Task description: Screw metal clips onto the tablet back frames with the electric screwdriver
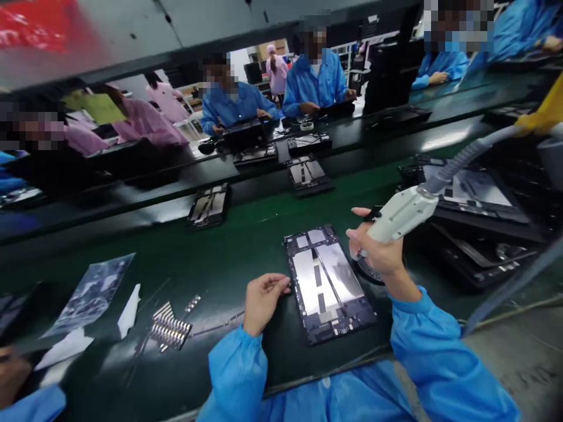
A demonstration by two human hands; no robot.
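An opened tablet, its silver battery and dark boards bare, lies on the green bench before me. At its left edge is my left hand, thumb and fingers pinched together. A small dark bit shows at those fingertips, too small to name. My right hand is wrapped around a whitish electric screwdriver with a ribbed cable sleeve, right of the tablet. The tool's tip is hidden by the hand. Below that hand sits a round black dish with small bits in it, partly covered.
Small metal parts on strips, paper scraps and a clear plastic bag lie at left. Stacked tablets stand at right. More opened tablets lie farther back. Co-workers in blue sit opposite; another person's hand is at lower left.
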